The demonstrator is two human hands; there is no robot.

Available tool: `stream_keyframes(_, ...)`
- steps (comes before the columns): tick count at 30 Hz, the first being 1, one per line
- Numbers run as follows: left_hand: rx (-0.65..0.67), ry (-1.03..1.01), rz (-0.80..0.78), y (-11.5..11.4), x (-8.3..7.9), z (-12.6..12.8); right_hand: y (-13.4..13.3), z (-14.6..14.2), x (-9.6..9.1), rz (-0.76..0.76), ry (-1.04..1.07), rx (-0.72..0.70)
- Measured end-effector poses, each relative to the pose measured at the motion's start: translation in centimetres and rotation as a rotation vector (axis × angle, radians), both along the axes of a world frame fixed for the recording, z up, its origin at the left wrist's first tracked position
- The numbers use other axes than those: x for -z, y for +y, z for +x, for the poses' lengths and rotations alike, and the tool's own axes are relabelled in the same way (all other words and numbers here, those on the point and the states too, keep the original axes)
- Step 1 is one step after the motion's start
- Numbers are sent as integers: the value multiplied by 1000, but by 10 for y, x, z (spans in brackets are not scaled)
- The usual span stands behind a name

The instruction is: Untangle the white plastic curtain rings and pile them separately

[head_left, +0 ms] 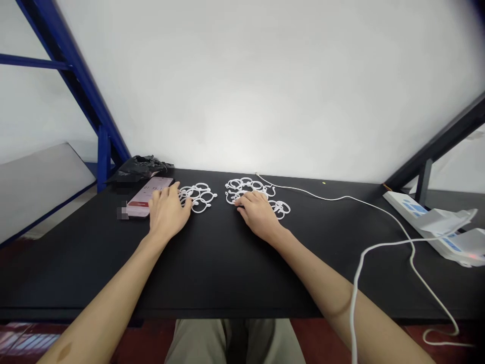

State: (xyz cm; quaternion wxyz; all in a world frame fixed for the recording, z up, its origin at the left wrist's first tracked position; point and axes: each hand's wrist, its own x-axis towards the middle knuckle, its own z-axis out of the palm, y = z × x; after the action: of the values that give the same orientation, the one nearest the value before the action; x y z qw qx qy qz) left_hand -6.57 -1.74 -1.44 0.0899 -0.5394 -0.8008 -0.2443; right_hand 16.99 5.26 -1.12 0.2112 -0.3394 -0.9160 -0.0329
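Before a white wall (242,91) spreads a black desk (220,268), with a white power strip (417,212) at its right end and a lit phone (143,194) at its left. The left hand (166,211) has its fingers spread, apparently gripping nothing; the right hand's (259,211) are loosely bent, their hold impossible to tell. One cluster of white rings (196,203) lies by the left thumb, a second cluster (248,188) partly under the right fingers.

Head-worn view, forward and down over black table (227,268)
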Motion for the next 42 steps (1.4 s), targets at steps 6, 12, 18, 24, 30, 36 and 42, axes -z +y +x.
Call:
stream_keyframes(6, 41, 5, 58, -2, -6, 9, 0, -1, 0, -3, 87, 65)
stream_keyframes(12, 306, 121, 119, -2, -5, 34, 5, -2, 3, -3, 76, 113)
stream_keyframes(18, 532, 239, 77, 0, -1, 58, 8, 1, 5, 24, 53, 134)
stream_keyframes(24, 582, 338, 60, 8, 3, 72, 10, 4, -1, 61, 122, 172)
stream_keyframes(30, 525, 353, 37, 25, 4, 91, 11, 14, -7, 62, 294, 197)
stream_keyframes(36, 588, 286, 75, 30, 4, 92, 10, 21, -16, -200, 640, 285)
stream_keyframes(42, 627, 102, 160, 29, 4, 92, 2, 20, -18, -388, 704, 210)
